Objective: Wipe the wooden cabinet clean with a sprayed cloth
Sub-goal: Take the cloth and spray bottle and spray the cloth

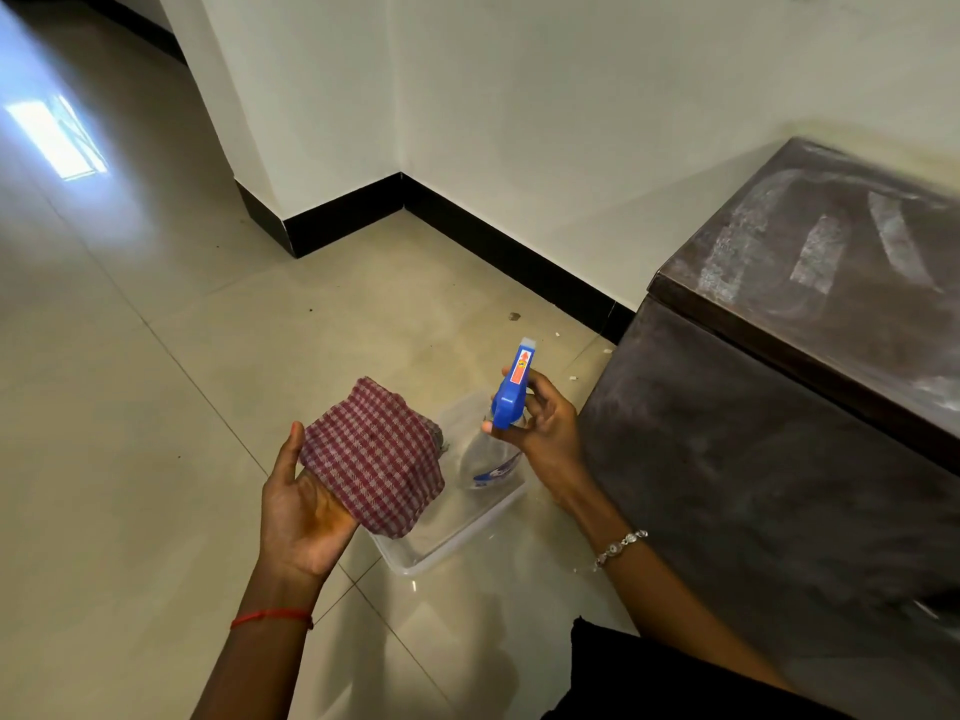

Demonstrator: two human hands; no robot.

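Observation:
My left hand [304, 517] lies palm up and holds a folded red-and-white checked cloth [376, 457] over the floor. Just to its right, my right hand [545, 420] grips a clear spray bottle [493, 454] by its blue trigger head [511, 389], nozzle pointing away from me. The dark wooden cabinet [779, 459] stands at the right against the wall. Pale dusty streaks mark its top [831, 246].
A clear plastic tub [457, 537] sits on the tiled floor [156, 407] under my hands. White walls with a black skirting board [498, 246] form a corner behind. Small bits of debris lie near the cabinet's foot. Open floor stretches to the left.

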